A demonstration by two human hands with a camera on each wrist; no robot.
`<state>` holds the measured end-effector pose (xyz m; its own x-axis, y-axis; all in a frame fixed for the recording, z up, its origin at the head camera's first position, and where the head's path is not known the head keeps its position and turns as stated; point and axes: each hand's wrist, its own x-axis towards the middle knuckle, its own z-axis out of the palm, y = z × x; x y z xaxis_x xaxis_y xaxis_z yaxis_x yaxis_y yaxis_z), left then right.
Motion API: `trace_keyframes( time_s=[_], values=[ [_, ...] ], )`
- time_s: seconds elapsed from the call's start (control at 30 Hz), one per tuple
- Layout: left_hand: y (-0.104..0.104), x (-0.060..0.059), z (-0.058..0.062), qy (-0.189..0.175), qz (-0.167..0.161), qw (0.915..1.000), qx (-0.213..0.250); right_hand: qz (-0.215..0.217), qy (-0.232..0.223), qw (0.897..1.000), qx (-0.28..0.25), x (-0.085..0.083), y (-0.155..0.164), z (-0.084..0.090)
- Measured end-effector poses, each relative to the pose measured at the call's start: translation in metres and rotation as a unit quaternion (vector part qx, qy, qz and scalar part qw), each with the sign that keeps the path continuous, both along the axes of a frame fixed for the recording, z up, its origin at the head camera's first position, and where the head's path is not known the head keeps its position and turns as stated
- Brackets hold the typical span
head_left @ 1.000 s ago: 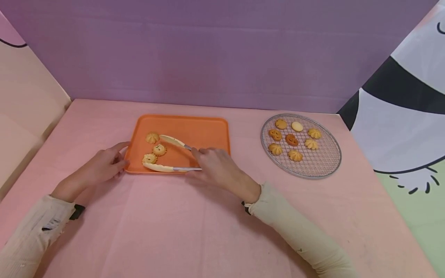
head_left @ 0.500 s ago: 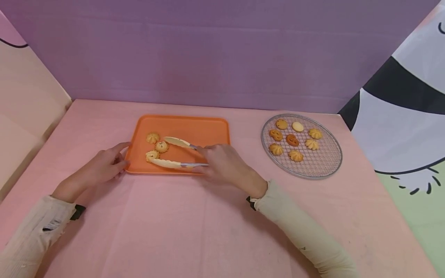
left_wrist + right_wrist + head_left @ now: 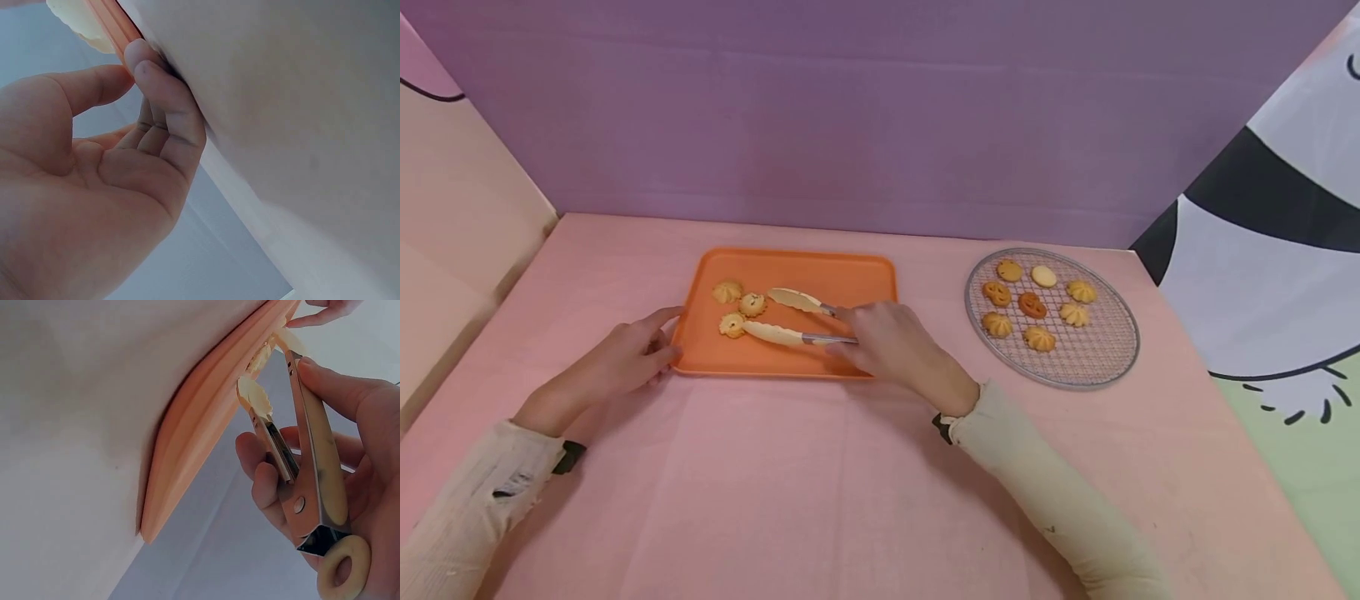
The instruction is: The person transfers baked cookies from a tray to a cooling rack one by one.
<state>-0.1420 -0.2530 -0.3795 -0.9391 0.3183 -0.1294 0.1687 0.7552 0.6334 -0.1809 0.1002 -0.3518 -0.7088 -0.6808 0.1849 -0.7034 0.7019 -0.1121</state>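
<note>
My right hand (image 3: 895,346) grips a pair of metal tongs (image 3: 306,444) with cream-coloured heads, fingers on one arm and thumb on the other. The two heads are spread apart over an orange tray (image 3: 790,362). The near head's tip is right at a ring-shaped cookie (image 3: 732,325); the far head points toward a round cookie (image 3: 752,304) with dark marks. A star-shaped cookie (image 3: 727,291) lies just behind these two. My left hand (image 3: 625,358) pinches the tray's left rim between thumb and fingers, as the left wrist view (image 3: 119,181) shows.
Right of the tray, a round wire cooling rack (image 3: 1097,362) holds several cookies, among them pretzel-shaped ones (image 3: 1032,305) and star-shaped ones (image 3: 1040,338). A pink cloth (image 3: 760,500) covers the table, with a purple wall (image 3: 880,125) behind it.
The right hand and tongs have moved right and slightly away from me. The ring-shaped and round cookies have slid right and toward the back of the tray. My left hand stays put.
</note>
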Motion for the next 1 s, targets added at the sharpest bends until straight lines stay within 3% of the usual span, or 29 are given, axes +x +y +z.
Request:
trace_keyframes(
  time_s=[0.37,0.73,1.0],
  values=[
    [0.0,-0.001,0.0,0.004,-0.003,1.0,-0.003,-0.018,-0.001,1.0,0.001,-0.014,-0.012,-0.002],
    [0.0,-0.001,-0.001,0.0,0.002,1.0,-0.002,0.011,0.046,0.999,-0.009,-0.011,-0.008,-0.007],
    [0.001,-0.001,0.0,0.0,-0.001,1.0,0.004,0.001,0.061,0.998,-0.012,-0.007,0.002,0.0]
  ],
)
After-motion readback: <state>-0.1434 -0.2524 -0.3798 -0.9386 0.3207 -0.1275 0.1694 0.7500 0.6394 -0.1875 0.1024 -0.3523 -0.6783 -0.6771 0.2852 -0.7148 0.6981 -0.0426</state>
